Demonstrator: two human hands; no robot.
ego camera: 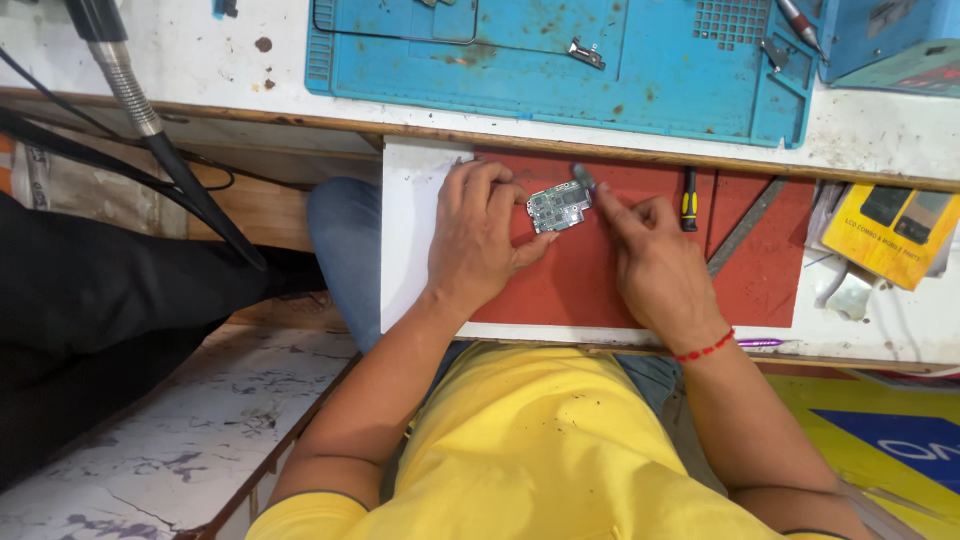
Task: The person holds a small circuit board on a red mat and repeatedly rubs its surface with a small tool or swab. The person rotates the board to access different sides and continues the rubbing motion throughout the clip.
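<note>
Red mat [560, 290] on the pull-out shelf: left hand [480, 240] pinches the circuit board [558, 207] flat at its fingertips. Right hand [650, 255], fingers curled, presses a small tool [583, 178] at the board's far corner; brace steadily.

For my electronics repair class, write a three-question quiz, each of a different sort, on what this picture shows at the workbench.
1. True or false: the left hand rests on the blue mat.
2. Multiple choice: the small circuit board lies on A) the red mat, B) the yellow box, C) the floor.
3. Fill in: just right of the right hand, on the red mat, lies a black and yellow ____.

Key
1. False: it steadies the circuit board on the red mat.
2. A.
3. Screwdriver.
</note>
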